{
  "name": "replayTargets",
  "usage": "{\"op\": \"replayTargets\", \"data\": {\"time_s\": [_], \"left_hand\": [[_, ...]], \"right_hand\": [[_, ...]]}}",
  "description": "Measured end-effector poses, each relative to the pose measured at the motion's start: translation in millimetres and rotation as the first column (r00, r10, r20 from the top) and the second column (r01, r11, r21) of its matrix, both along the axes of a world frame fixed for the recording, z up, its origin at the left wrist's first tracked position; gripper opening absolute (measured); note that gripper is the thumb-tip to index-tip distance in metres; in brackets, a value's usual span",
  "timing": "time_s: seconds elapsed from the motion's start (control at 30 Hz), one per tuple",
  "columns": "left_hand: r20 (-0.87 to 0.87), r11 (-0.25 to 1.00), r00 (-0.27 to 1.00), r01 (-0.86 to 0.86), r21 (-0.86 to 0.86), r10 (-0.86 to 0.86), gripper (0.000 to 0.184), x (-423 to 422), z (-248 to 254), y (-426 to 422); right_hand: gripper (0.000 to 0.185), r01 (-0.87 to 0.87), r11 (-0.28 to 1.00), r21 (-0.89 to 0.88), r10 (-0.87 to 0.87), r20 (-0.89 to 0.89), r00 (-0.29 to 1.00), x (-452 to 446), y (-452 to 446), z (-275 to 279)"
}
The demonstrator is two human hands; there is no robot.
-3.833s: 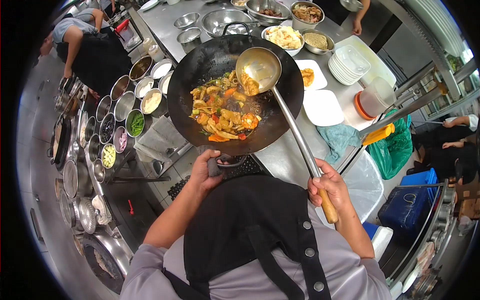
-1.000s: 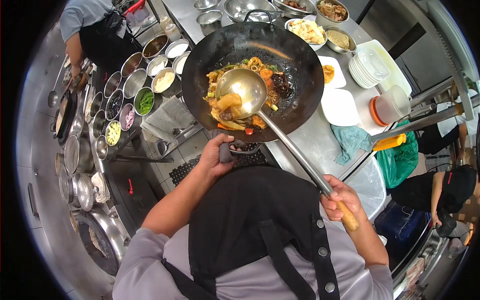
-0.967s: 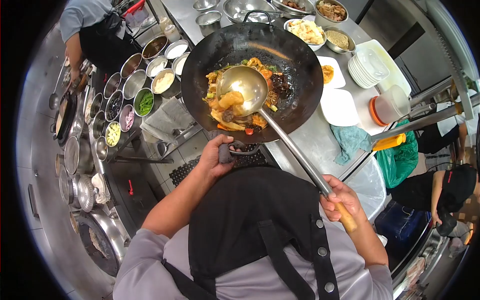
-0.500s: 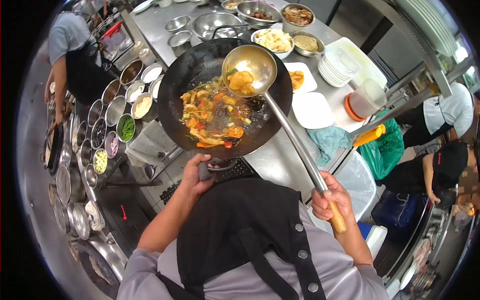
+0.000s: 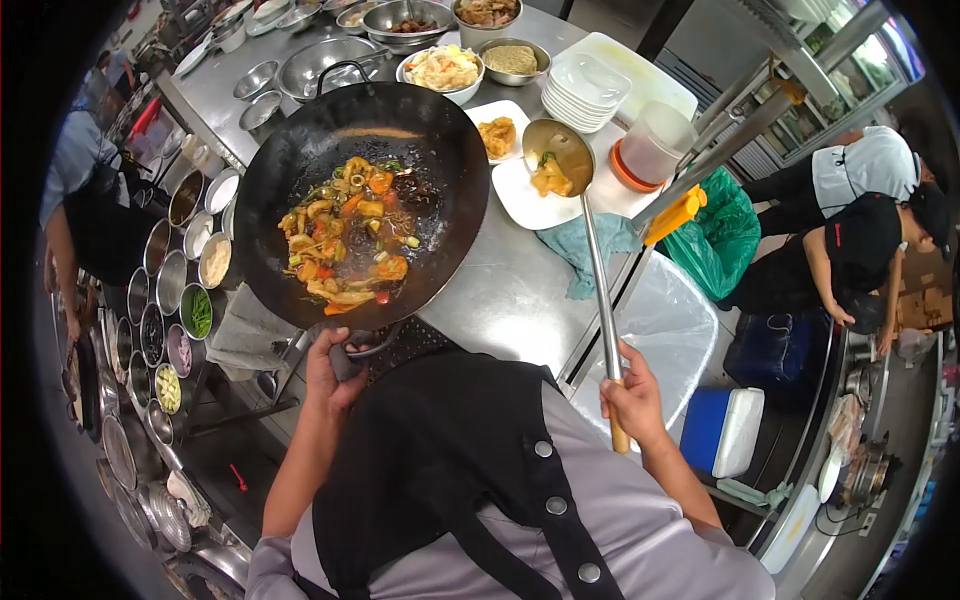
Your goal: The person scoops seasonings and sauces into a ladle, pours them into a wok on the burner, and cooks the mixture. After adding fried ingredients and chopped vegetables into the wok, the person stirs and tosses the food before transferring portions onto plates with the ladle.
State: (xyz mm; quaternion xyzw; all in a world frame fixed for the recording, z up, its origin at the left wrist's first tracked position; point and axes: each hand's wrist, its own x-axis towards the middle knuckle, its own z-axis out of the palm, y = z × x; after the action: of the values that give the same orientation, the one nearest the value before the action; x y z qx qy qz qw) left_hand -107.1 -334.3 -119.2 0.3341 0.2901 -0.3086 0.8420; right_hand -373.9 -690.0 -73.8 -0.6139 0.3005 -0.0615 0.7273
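Note:
My left hand [image 5: 335, 375] is closed with a grey cloth round the near handle of a black wok [image 5: 450, 200]. Stir-fried food [image 5: 350, 230] in brown sauce lies in the wok, with orange, red and green pieces. My right hand [image 5: 632, 395] grips the wooden end of a long ladle [image 5: 602, 290]. The ladle's bowl carries a few saucy pieces [image 5: 550, 178] and hangs over or just beside a white square plate [image 5: 515, 195]. Behind it, another white plate [image 5: 507, 112] bears a small heap of similar food [image 5: 497, 137].
A stack of white plates [image 5: 582, 95], a clear container [image 5: 655, 140] and a teal cloth [image 5: 590, 250] sit on the steel table. Bowls of ingredients [image 5: 203, 310] line the left. A green bag [image 5: 712, 240] hangs at right. Co-workers [image 5: 860, 240] stand on both sides.
The ladle has moved from above the wok to the right, by the near white plate. My view has turned right, so the wok now appears further left. Both hands keep their grips.

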Motion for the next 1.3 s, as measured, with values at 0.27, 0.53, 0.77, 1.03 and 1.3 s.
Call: {"op": "replayTargets", "data": {"time_s": [0.27,0.53,0.77,1.03,1.3], "left_hand": [[0.064,1.000,0.998,-0.009,0.008,0.009,0.033,-2.1,9.5,-6.2],[0.023,0.999,0.999,-0.041,-0.001,0.041,0.015,-1.3,6.9,-1.8],[0.017,0.996,0.996,-0.085,-0.001,0.085,0.013,-2.8,11.4,-5.4],[-0.011,0.993,0.998,-0.061,-0.105,0.061,0.016,-2.3,5.4,2.0],[-0.033,0.991,0.998,-0.064,-0.120,0.061,0.016,-3.0,7.0,1.1]], "right_hand": [[0.064,0.087,0.996,0.006,-0.087,0.058,0.995,-3.6,1.4,-4.6],[0.058,0.082,0.968,0.238,-0.117,0.137,0.984,-15.5,-8.6,12.2],[0.056,0.051,0.949,0.310,-0.100,0.143,0.985,-11.7,-23.1,18.8],[0.057,-0.132,0.847,0.515,-0.081,0.370,0.926,3.2,-21.4,36.7],[0.068,-0.392,0.902,0.179,0.392,0.038,0.919,86.4,29.2,74.1]]}}
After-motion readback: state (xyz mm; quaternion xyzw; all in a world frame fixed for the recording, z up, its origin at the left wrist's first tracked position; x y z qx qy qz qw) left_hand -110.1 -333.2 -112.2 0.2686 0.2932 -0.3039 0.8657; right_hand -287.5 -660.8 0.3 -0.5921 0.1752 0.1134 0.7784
